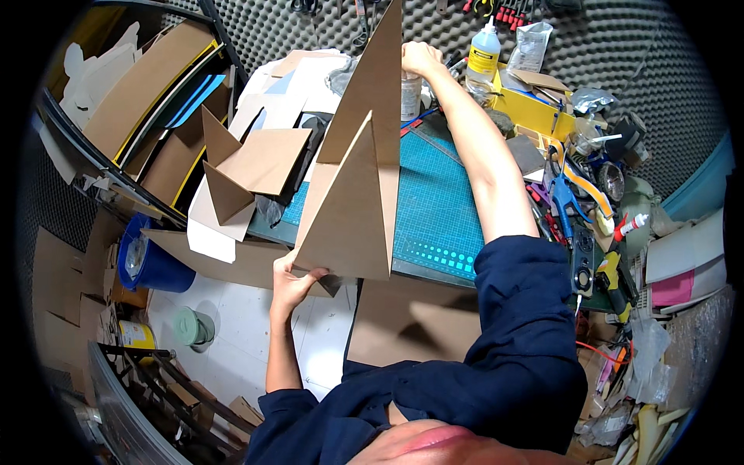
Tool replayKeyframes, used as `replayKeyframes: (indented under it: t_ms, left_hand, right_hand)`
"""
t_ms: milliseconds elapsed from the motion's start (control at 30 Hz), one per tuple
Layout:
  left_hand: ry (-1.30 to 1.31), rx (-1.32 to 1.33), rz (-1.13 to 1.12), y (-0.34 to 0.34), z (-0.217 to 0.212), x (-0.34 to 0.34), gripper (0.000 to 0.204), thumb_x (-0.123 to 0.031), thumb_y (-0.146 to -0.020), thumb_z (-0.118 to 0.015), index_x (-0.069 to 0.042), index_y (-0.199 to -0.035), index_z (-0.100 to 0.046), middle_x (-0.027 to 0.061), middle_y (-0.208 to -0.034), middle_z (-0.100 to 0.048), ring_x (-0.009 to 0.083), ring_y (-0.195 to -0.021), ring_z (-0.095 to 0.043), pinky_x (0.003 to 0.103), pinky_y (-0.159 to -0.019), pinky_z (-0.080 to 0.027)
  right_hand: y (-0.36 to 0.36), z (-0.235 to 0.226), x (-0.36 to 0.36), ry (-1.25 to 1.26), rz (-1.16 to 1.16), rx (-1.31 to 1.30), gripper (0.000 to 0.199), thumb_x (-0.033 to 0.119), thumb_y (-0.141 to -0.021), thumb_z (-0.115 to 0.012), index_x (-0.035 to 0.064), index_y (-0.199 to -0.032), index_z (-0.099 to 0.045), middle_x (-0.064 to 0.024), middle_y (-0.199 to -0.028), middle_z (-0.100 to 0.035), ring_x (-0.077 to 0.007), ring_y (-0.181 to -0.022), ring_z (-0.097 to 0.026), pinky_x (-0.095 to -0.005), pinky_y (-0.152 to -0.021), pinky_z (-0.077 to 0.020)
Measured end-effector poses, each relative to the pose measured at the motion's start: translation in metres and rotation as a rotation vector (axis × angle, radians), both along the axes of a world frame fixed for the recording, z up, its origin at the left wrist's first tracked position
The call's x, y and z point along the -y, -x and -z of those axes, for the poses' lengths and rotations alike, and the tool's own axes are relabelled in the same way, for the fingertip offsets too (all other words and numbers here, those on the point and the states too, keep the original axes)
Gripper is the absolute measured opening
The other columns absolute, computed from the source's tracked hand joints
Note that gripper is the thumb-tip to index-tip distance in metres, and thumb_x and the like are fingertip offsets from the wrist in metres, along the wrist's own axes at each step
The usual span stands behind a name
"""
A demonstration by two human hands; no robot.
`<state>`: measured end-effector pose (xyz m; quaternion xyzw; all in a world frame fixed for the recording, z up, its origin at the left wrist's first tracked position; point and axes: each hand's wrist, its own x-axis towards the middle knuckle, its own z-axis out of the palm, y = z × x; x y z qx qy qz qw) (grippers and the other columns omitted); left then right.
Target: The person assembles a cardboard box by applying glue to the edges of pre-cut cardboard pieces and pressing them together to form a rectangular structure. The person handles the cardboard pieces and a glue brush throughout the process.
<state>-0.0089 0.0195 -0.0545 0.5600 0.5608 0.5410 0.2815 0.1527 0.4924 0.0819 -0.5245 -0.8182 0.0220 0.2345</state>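
A tall folded brown cardboard piece (349, 209) with pointed triangular sides stands in front of me, its near end over the table's front edge. My left hand (293, 283) is closed on its lower left corner, the thumb pressed to the near face. My right hand (422, 59) is stretched to the far side of the table with its fingers curled, beside the piece's tall edge and just above a clear jar (411, 97). What those fingers hold, if anything, is hidden. Beneath the piece lies a green cutting mat (430, 194).
Another folded cardboard piece (267, 159) rests on white sheets at the left. A glue bottle (483, 53) stands far right, near a yellow box (535, 112). Tools, including a blue glue gun (564, 198), crowd the right edge. A blue bin (159, 263) stands low left.
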Motion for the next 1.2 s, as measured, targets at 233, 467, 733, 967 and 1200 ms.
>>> replayKeyframes:
  t_ms: [233,467,733,967,1200]
  left_hand:
    - [-0.007,-0.030,-0.019,-0.001,0.002,-0.001,0.029,-0.002,-0.068,-0.075,0.003,-0.096,-0.067,0.0054,-0.082,-0.070,0.0107,-0.076,-0.063,0.026,-0.072,-0.050]
    - [-0.012,-0.025,-0.024,0.003,0.007,0.003,0.029,-0.002,-0.068,-0.075,0.003,-0.095,-0.067,0.0051,-0.082,-0.070,0.0108,-0.075,-0.063,0.026,-0.072,-0.050]
    - [-0.038,-0.028,-0.012,-0.002,0.003,-0.003,0.027,-0.004,-0.070,-0.074,0.003,-0.095,-0.067,0.0052,-0.081,-0.070,0.0109,-0.074,-0.063,0.027,-0.071,-0.050]
    - [-0.036,0.003,-0.072,-0.007,0.007,0.002,0.026,-0.006,-0.071,-0.074,0.003,-0.094,-0.067,0.0059,-0.083,-0.069,0.0107,-0.077,-0.062,0.027,-0.073,-0.050]
    - [-0.018,-0.035,-0.007,-0.006,-0.004,0.000,0.024,-0.008,-0.071,-0.077,0.004,-0.091,-0.068,0.0057,-0.081,-0.070,0.0101,-0.075,-0.063,0.026,-0.071,-0.050]
  right_hand:
    - [-0.004,-0.006,0.003,0.018,-0.013,0.098,0.034,0.030,-0.077,-0.055,0.0117,-0.099,-0.074,-0.0136,-0.108,-0.069,-0.0301,-0.105,-0.064,-0.0407,-0.089,-0.0491]
    - [-0.001,0.007,0.002,0.104,-0.023,-0.143,0.038,0.026,-0.078,-0.052,0.0067,-0.105,-0.070,-0.0211,-0.115,-0.064,-0.0359,-0.111,-0.060,-0.0450,-0.095,-0.0459]
    - [-0.064,0.032,-0.059,0.111,0.091,-0.810,0.032,0.032,-0.081,-0.056,0.0038,-0.079,-0.070,-0.0067,-0.069,-0.064,-0.0171,-0.066,-0.057,-0.0327,-0.062,-0.0420]
    - [-0.084,0.036,-0.049,0.205,0.008,-0.976,0.031,0.030,-0.084,-0.056,0.0023,-0.079,-0.069,-0.0027,-0.067,-0.060,-0.0120,-0.061,-0.052,-0.0293,-0.056,-0.0391]
    - [-0.052,0.020,-0.014,-0.115,-0.176,-0.539,0.033,0.034,-0.087,-0.055,0.0053,-0.096,-0.068,-0.0198,-0.100,-0.067,-0.0372,-0.098,-0.063,-0.0443,-0.085,-0.0486]
